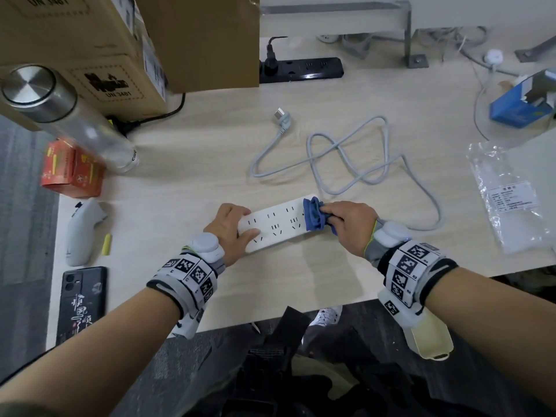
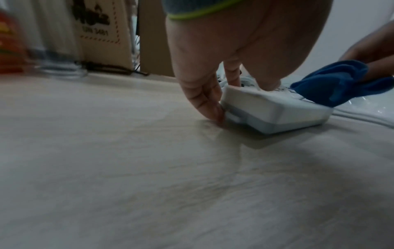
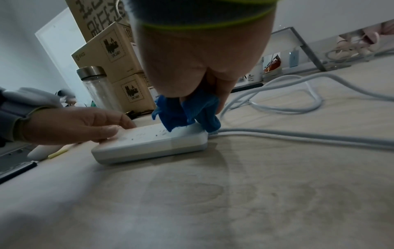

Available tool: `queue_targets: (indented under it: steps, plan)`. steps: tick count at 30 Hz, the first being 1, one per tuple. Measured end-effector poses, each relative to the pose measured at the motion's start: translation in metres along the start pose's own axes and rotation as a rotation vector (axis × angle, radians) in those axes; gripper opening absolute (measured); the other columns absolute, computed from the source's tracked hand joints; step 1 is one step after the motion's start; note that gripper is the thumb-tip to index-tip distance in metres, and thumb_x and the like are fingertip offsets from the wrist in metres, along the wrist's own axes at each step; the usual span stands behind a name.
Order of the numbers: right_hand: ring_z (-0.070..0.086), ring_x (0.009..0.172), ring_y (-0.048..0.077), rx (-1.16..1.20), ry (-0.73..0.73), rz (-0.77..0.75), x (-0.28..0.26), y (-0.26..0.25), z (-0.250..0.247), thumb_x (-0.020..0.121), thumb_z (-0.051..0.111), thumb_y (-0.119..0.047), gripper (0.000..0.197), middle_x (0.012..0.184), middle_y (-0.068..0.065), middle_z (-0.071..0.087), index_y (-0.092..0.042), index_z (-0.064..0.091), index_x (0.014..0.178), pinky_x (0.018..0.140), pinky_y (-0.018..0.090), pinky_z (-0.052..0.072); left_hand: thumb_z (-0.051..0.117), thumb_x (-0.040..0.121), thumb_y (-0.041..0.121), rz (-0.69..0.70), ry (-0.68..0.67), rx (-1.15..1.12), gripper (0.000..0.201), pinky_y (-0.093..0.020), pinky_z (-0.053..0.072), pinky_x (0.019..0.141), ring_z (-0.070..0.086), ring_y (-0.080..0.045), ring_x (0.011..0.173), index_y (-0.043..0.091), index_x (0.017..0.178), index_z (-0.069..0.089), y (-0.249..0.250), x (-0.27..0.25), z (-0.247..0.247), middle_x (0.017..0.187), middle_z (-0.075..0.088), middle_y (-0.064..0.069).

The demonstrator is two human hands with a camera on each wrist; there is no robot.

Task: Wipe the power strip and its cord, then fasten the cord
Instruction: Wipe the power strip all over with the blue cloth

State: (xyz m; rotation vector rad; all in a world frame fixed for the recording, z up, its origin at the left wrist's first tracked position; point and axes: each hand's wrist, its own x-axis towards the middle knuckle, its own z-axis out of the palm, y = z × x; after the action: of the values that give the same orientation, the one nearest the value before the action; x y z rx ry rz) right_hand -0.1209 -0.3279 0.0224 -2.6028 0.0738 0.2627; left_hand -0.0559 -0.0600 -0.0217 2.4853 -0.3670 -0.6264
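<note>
Left hand [image 1: 230, 225] pins the white plastic power strip [image 1: 275, 224] to the counter [image 1: 192, 182]; right hand [image 1: 350, 224], pinching the bunched blue cloth [image 1: 313, 216], should sweep toward it with steady pressure.

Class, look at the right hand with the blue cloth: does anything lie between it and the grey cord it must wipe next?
Nothing visible does. The right hand grips the blue cloth at the white power strip's cord end, and the grey cord leaves there in loose loops across bare table.
</note>
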Motion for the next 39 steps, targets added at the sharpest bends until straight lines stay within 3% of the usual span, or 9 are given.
queue_targets:
  steps: [4,7,14,20,26,29,32,36,39]
  plan:
    - [0.062,0.101,0.030,0.046,0.037,0.088,-0.006,-0.008,0.006,0.090,0.053,0.002,0.031,0.110,0.013,0.070,-0.006,0.068,0.116,0.086,0.029,0.041,0.069,0.064,0.065,0.152,-0.008,0.293,0.096,-0.039,0.038,0.098,0.042,-0.025,0.121,0.023,0.143,0.034,-0.003,-0.007,-0.002,0.139,0.038,0.002]
    - [0.065,0.100,0.030,0.060,0.094,0.090,-0.012,-0.002,0.007,0.088,0.056,0.001,0.030,0.108,0.012,0.071,-0.007,0.069,0.114,0.081,0.022,0.038,0.073,0.058,0.066,0.215,-0.057,0.396,0.108,-0.040,0.032,0.104,0.035,-0.025,0.128,0.025,0.146,0.024,-0.004,-0.009,0.002,0.143,0.032,0.000]
    - [0.065,0.094,0.029,0.068,0.114,0.148,-0.011,0.020,-0.002,0.090,0.056,-0.011,0.027,0.104,0.006,0.071,-0.016,0.068,0.113,0.081,0.031,0.049,0.078,0.059,0.056,0.211,-0.027,0.287,0.091,-0.036,0.041,0.093,0.047,-0.025,0.109,0.024,0.135,0.040,-0.010,0.000,0.005,0.126,0.046,-0.002]
    - [0.065,0.096,0.027,0.136,0.169,0.159,-0.015,0.025,-0.012,0.089,0.056,-0.007,0.029,0.107,0.006,0.071,-0.014,0.067,0.115,0.085,0.034,0.051,0.074,0.067,0.058,0.121,-0.104,0.076,0.068,-0.033,0.043,0.097,0.054,-0.018,0.114,0.033,0.127,0.053,-0.016,0.013,-0.021,0.126,0.058,0.004]
    - [0.063,0.085,0.015,0.230,0.211,0.158,-0.004,0.011,-0.016,0.090,0.055,-0.007,0.029,0.094,-0.002,0.070,-0.018,0.068,0.113,0.078,0.022,0.045,0.051,0.095,0.034,0.139,-0.131,0.028,0.029,-0.025,0.039,0.080,0.060,-0.017,0.097,0.027,0.121,0.063,-0.010,0.031,-0.047,0.110,0.069,0.002]
    - [0.065,0.088,0.017,0.231,0.214,0.160,0.004,0.009,-0.015,0.089,0.056,-0.009,0.028,0.097,-0.002,0.071,-0.020,0.069,0.112,0.078,0.021,0.045,0.041,0.098,0.035,0.093,0.013,-0.014,0.027,-0.027,0.040,0.071,0.059,-0.023,0.080,0.029,0.118,0.058,-0.010,0.033,-0.044,0.097,0.069,-0.002]
    - [0.065,0.092,0.018,0.205,0.209,0.167,0.011,0.006,-0.017,0.090,0.056,-0.012,0.027,0.102,-0.001,0.071,-0.019,0.069,0.113,0.077,0.013,0.039,0.034,0.095,0.046,0.109,0.060,0.022,0.038,-0.030,0.044,0.072,0.062,-0.031,0.084,0.027,0.123,0.051,-0.006,0.026,-0.038,0.097,0.066,-0.004]
    - [0.063,0.097,0.018,0.187,0.184,0.170,0.016,0.001,-0.017,0.091,0.057,-0.013,0.028,0.107,0.000,0.071,-0.018,0.068,0.116,0.076,0.011,0.035,0.070,0.078,0.046,0.191,-0.072,0.171,0.064,-0.036,0.046,0.091,0.059,-0.029,0.112,0.022,0.133,0.047,-0.007,0.016,-0.027,0.133,0.056,-0.005]
    - [0.064,0.094,0.020,0.195,0.153,0.158,0.017,-0.002,-0.014,0.091,0.057,-0.014,0.026,0.103,0.001,0.072,-0.018,0.068,0.114,0.075,0.016,0.037,0.064,0.083,0.047,0.240,-0.022,0.194,0.054,-0.034,0.047,0.082,0.062,-0.032,0.103,0.016,0.126,0.053,-0.006,0.016,-0.020,0.127,0.060,-0.008]
